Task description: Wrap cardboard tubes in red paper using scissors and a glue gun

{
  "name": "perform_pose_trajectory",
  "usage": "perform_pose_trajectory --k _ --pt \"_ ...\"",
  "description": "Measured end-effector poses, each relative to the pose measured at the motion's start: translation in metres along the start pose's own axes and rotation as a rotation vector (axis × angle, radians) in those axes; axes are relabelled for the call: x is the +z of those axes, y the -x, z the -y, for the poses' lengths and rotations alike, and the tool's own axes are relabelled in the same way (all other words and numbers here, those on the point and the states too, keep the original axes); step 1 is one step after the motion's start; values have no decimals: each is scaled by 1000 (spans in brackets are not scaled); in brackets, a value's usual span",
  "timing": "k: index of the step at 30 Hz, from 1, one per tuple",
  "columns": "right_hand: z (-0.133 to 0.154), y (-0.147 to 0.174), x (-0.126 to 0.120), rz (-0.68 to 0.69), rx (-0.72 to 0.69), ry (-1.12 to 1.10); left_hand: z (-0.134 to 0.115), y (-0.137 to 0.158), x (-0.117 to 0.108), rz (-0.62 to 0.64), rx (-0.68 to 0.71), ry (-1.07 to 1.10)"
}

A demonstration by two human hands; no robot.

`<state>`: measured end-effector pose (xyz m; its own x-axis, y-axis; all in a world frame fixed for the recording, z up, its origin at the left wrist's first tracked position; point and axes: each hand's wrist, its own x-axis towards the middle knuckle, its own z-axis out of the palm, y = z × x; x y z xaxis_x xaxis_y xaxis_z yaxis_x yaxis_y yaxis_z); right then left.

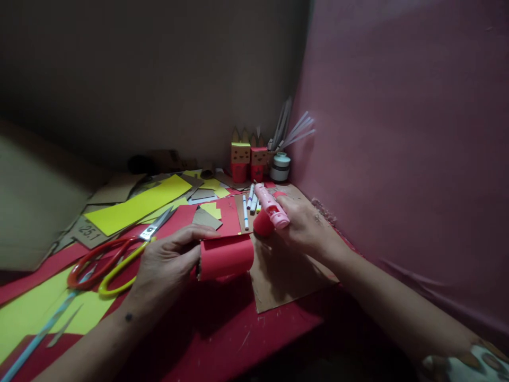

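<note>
My left hand (169, 260) is closed on a red paper-covered tube (226, 257), gripping its left end with the thumb and fingers. The tube lies on its side above the front of the table. In my right hand (300, 220) is a pink hot glue gun (272, 204), its body angled across the space beyond the tube. My fingers wrap around its grip, which is mostly hidden. Just under the gun shows a red rounded piece (263, 224) over the cardboard sheet (286, 281). Scissors (149, 231) with red and yellow handles lie beside my left hand.
Yellow paper (143, 204), red paper (226, 209) and cardboard scraps cover the left side. Several markers (245, 212) lie behind the tube. Two box-headed figures (240, 156) and a white jar (280, 167) stand at the back. A pink wall (405, 159) borders the right.
</note>
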<state>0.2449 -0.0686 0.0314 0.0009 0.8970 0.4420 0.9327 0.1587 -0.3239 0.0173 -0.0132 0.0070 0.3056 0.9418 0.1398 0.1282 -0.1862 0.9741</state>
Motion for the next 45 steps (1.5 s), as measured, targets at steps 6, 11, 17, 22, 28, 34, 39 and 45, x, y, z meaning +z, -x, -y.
perform_pose_trajectory --k 6,11,17,22,28,34,39,45 --pt "0 -20 17 29 -26 29 -5 3 3 32 12 -3" --pt "-11 -13 5 -67 -49 -64 3 0 2 31 59 -10" --pt "-62 22 -22 -227 311 127 7 -2 0 55 39 -14" --pt "-107 45 -12 88 441 263 0 0 3 30 9 -39" --pt "-116 47 -4 170 412 218 4 -2 6 -1 -75 33" --pt "-74 49 -17 2 351 130 3 2 6 -10 -150 161" --pt "-1 47 9 180 235 -743 2 4 8 18 -226 274" --pt "25 27 49 138 223 -1135 3 6 8 43 -197 271"
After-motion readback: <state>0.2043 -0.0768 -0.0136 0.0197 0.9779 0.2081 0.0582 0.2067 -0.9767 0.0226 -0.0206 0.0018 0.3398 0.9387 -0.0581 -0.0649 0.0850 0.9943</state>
